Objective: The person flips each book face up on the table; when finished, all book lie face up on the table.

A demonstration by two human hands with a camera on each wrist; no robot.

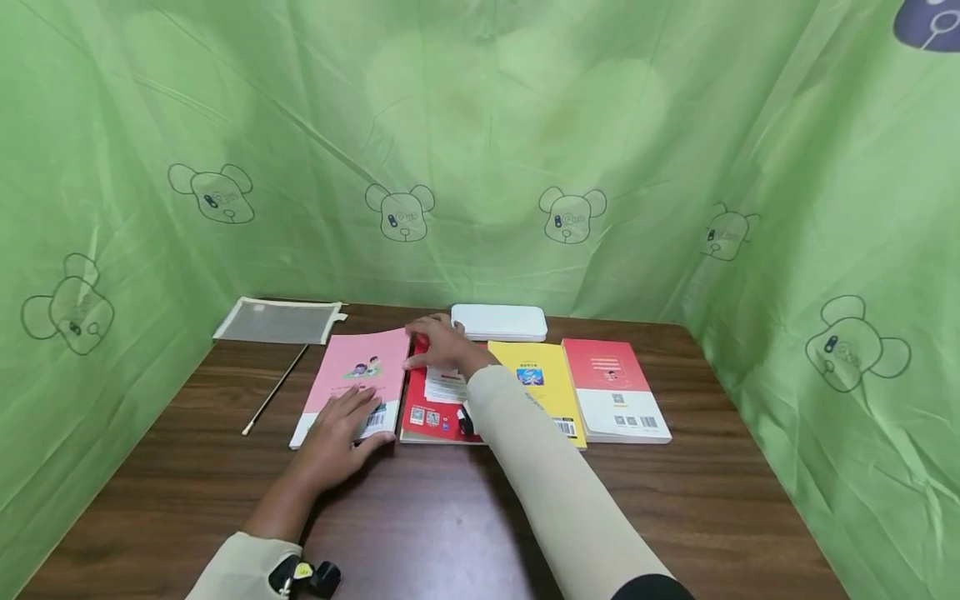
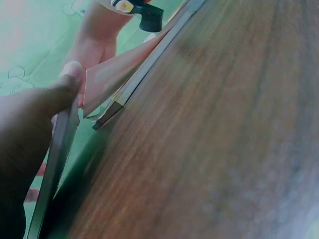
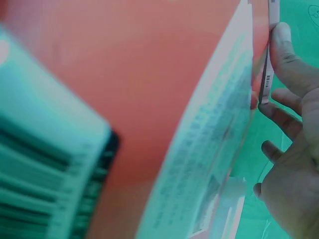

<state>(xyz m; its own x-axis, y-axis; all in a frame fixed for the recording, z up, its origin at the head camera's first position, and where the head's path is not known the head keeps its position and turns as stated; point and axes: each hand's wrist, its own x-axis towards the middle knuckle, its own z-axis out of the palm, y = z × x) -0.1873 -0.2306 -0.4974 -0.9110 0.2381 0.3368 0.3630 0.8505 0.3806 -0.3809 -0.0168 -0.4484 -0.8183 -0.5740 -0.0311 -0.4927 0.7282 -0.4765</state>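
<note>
A pink book (image 1: 365, 358) with a white lower part lies at the left end of a row of books. My left hand (image 1: 337, 433) rests on its lower right part, fingers spread over the cover and thumb near the lower right corner. My right hand (image 1: 444, 343) reaches across above the red book (image 1: 427, 404). In the right wrist view, the thumb and a finger of the right hand (image 3: 294, 109) touch the narrow edge of the pink book (image 3: 267, 84) near its far end, the other fingers loose. A white slip (image 1: 446, 386) lies on the red book.
Right of the red book lie a yellow book (image 1: 536, 375) and a red-and-white book (image 1: 615, 387). Behind stands a white case (image 1: 498, 321). A mesh pouch (image 1: 281, 322) and a thin stick (image 1: 276, 390) are at left. Green cloth (image 1: 480, 150) encloses the wooden table (image 1: 450, 517).
</note>
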